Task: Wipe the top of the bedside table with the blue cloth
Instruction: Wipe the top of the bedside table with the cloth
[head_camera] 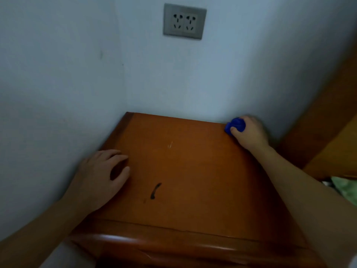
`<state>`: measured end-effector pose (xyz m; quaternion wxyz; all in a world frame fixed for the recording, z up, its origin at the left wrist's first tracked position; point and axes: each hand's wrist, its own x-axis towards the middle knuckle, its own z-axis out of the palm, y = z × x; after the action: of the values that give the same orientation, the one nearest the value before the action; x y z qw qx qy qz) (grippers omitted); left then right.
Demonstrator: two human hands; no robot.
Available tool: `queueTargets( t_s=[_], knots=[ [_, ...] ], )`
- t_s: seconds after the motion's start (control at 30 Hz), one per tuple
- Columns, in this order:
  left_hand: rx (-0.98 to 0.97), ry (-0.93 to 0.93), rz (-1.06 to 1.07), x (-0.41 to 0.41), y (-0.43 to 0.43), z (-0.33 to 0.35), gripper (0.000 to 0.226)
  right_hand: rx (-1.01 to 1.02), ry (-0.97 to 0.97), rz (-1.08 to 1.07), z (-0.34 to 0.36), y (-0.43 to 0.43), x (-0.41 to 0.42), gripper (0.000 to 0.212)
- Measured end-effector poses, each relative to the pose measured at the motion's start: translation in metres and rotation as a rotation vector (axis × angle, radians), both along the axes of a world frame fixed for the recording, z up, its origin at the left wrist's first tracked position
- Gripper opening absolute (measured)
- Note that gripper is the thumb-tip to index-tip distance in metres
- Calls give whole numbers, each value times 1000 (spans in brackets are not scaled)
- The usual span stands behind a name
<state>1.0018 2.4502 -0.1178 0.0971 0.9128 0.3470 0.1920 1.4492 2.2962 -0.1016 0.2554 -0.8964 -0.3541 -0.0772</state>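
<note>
Legible text: none | labels, brands, numbers: none | wall socket plate (184, 21): unmarked | counter (193, 171): unmarked

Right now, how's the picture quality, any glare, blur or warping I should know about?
Head view: dim, bluish light; a glare streak on the front edge of the bedside table; wide-angle warping bends the wall; the right hand gripping the blue cloth looks slightly blurred; the left hand casts a soft shadow.

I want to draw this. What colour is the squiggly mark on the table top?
Black: the mark on the orange-brown table top, clearest in the head view.
</note>
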Motion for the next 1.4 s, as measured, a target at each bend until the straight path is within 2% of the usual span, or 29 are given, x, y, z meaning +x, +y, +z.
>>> queueTargets(
  t_s=[0.17, 0.4, 0.63, 0.8, 1.13, 1.4],
  knots=[
    [0, -8, -2, 1, 2, -1, 63, -2, -4, -70, 4, -25, 4, 31],
    [9, -28, 2, 0, 0, -2, 65, 19, -36, 62, -2, -65, -33, 34],
    [19, 6, 6, 1, -3, 3, 60, -4, -55, 35, -11, -106, -78, 51],
    [22, 0, 10, -1, -5, 3, 60, -13, -68, 35, -11, -114, -92, 54],
    [40, -7, 1, -1, -2, 2, 64, -45, -88, 8, -10, -76, -98, 54],
    [36, -5, 6, -3, 1, -3, 60, -44, -114, 181, -9, 31, -156, 48]
  ],
)
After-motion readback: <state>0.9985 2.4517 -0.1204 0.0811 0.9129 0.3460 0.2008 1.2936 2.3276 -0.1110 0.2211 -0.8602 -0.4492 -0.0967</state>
